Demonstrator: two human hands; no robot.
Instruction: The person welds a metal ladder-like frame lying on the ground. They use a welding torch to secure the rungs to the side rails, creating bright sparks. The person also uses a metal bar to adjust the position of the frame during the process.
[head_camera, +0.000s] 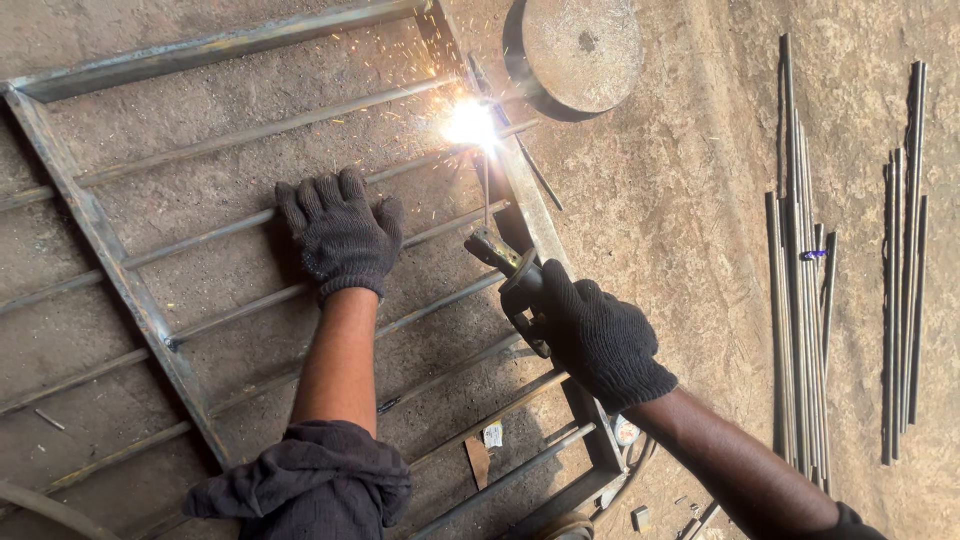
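Observation:
A metal frame (120, 275) with several thin cross bars lies flat on the dirt floor. My left hand (340, 235), in a dark knit glove, rests palm down with fingers spread on the bars in the middle of the frame. My right hand (595, 335), also gloved, grips a welding electrode holder (505, 262). Its thin rod (486, 185) reaches up to a bright welding arc (470, 123) where a cross bar meets the frame's right rail. Sparks scatter around the arc.
A round metal disc (580, 50) lies on the floor just beyond the frame's top right corner. Two bundles of long thin steel rods (800, 270) (905, 260) lie to the right. Small scraps (640, 517) sit near the frame's lower corner.

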